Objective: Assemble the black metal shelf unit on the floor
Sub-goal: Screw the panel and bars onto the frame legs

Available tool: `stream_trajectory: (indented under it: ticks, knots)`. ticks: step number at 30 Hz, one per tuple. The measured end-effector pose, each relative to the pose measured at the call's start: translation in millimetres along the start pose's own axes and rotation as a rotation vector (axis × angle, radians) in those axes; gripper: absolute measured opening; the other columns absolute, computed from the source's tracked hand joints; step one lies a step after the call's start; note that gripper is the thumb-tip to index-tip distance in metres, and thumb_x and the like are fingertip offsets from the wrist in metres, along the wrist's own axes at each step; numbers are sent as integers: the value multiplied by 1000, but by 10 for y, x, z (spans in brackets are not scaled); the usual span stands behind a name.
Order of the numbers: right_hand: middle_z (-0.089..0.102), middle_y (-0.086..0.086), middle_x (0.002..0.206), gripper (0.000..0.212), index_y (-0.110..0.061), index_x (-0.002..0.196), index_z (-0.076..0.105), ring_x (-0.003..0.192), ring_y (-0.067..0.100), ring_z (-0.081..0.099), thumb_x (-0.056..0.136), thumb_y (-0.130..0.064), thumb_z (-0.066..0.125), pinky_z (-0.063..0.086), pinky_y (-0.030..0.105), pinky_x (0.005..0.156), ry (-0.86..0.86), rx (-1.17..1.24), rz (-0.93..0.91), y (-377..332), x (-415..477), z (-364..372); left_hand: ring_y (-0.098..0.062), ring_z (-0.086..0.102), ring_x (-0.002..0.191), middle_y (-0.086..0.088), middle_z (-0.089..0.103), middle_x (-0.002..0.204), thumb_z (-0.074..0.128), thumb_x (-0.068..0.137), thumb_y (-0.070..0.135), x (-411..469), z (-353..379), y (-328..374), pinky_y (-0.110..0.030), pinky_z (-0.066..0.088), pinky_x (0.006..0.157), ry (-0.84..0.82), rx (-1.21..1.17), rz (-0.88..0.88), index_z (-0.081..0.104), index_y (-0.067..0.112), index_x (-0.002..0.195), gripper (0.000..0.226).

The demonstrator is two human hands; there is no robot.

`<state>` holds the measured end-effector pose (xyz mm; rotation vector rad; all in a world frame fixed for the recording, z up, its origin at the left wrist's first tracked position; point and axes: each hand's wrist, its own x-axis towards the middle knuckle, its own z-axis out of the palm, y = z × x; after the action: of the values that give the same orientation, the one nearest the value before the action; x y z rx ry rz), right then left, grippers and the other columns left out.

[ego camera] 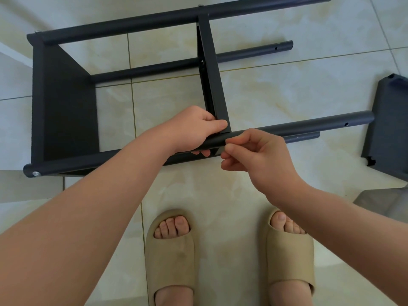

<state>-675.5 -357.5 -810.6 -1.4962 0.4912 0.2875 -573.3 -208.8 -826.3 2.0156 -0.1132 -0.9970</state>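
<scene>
Head view: I look straight down at my own two arms, with the shelf unit (64,102) lying on its side on the tiled floor (265,96).
Long axis: the posts run left to right, climbing a little toward the floor's far right corner.
Closed end: a solid end panel joins the posts at the left, and the posts' free ends point right.
Near post (309,127): closest to my feet, with a bolt head (35,173) at its left tip and a small hole (346,124) near its right tip.
Middle shelf (212,69): seen edge-on, it spans from the far post to the near post, about midway along.
Left hand (194,131): it grips the near post where the middle shelf meets it, fingers curled under the tube and thumb pressing on the shelf's corner.
Right hand (258,155): thumb and forefinger are pinched together, touching the near post just right of that joint; I cannot tell whether anything sits between them.
Loose panel (388,129): dark and flat, at the floor's right edge, apart from the post ends.
Slippers: a beige pair, left (170,257) and right (291,255), at the near edge.
</scene>
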Motion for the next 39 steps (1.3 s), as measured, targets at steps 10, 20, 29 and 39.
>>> stream_trajectory:
  ticks: [10, 20, 29, 39]
  knots:
    - [74, 3, 72, 20, -15, 85, 72, 62, 11, 71, 93, 2, 67, 60, 23, 67, -6, -225, -20, -41, 27, -57, -18, 71, 63, -6, 71, 75, 52, 102, 37, 5, -5, -6, -26, 51, 55, -18, -6, 2, 69, 5, 95, 37]
    - [72, -3, 74, 18, -25, 85, 69, 73, 6, 69, 95, -10, 66, 54, 22, 71, -12, -659, -217, -23, 49, -46, -20, 71, 63, -12, 71, 86, 52, 101, 37, 26, -2, -32, -27, 50, 55, -8, -6, 3, 68, 5, 94, 36]
    - [75, -2, 75, 19, -19, 78, 63, 69, 10, 74, 93, -7, 68, 62, 37, 71, 9, -424, -85, -33, 92, -68, -19, 71, 63, -2, 69, 70, 53, 101, 37, 0, -20, -13, -25, 50, 53, -14, -7, 0, 68, 10, 87, 34]
    - [66, -4, 77, 16, -23, 88, 53, 72, 26, 60, 96, -36, 58, 48, 35, 62, 27, -1210, -406, -169, 123, -61, -18, 71, 59, 0, 73, 77, 59, 96, 39, -54, 48, 2, -32, 53, 58, 129, 35, 36, 55, 20, 96, 19]
